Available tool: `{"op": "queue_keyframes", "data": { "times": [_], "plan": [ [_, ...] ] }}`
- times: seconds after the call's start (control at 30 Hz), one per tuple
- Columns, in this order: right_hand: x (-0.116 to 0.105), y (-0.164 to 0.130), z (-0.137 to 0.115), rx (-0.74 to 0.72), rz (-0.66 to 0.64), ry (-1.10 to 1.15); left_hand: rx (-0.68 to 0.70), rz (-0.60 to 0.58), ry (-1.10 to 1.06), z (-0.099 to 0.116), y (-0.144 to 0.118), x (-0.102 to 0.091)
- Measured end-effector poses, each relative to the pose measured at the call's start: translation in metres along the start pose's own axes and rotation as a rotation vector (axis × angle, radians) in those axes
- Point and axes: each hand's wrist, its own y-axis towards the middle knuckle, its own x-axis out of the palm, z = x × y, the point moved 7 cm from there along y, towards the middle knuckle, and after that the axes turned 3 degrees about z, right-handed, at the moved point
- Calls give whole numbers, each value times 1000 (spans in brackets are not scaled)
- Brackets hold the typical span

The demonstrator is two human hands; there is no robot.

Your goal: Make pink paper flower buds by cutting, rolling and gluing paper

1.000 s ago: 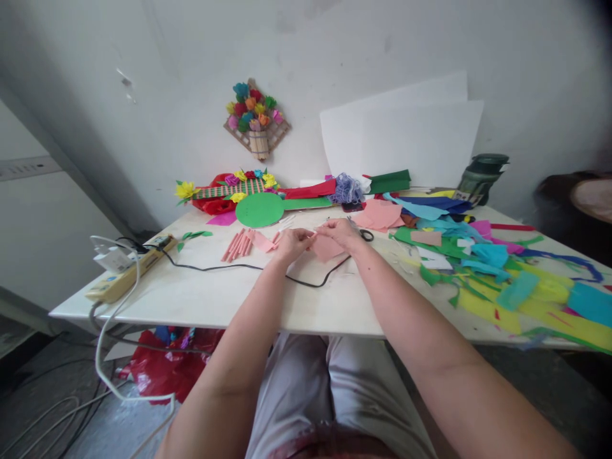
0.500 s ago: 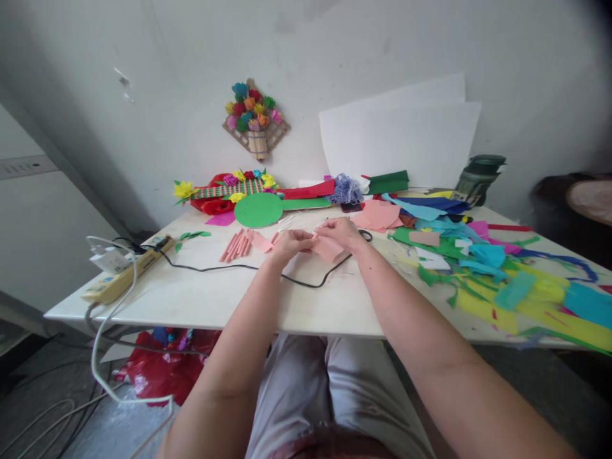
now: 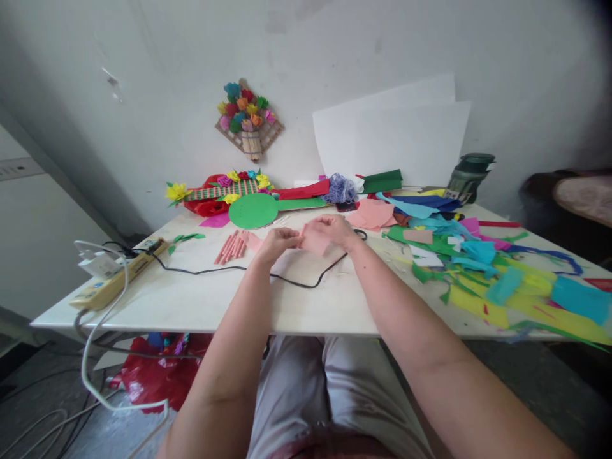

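Observation:
Both hands meet over the middle of the white table (image 3: 201, 299). My left hand (image 3: 276, 241) and my right hand (image 3: 335, 229) pinch a small pink paper piece (image 3: 313, 242) between them, lifted slightly off the tabletop. Just left of my left hand lie several rolled pink paper tubes (image 3: 230, 247). A black cable (image 3: 296, 282) curves across the table under my hands. More pink paper sheets (image 3: 373, 213) lie beyond my right hand.
Colourful paper scraps (image 3: 482, 268) cover the table's right side. A green paper disc (image 3: 253, 211) and paper flowers (image 3: 217, 191) lie at the back. A power strip (image 3: 112, 277) sits on the left corner. White sheets (image 3: 392, 137) and a dark green container (image 3: 471, 175) stand by the wall.
The pink piece has been raised off the table and drawn closer between both hands. The view has shifted slightly left.

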Motion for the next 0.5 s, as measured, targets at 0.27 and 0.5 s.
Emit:
{"op": "queue_keyframes", "data": {
  "times": [0.27, 0.5],
  "plan": [
    [-64, 5, 3, 171, 409, -802, 66, 279, -377, 0, 3, -32],
    [-85, -4, 13, 429, 292, -1192, -2, 273, -427, -9, 6, -28]
  ]
}}
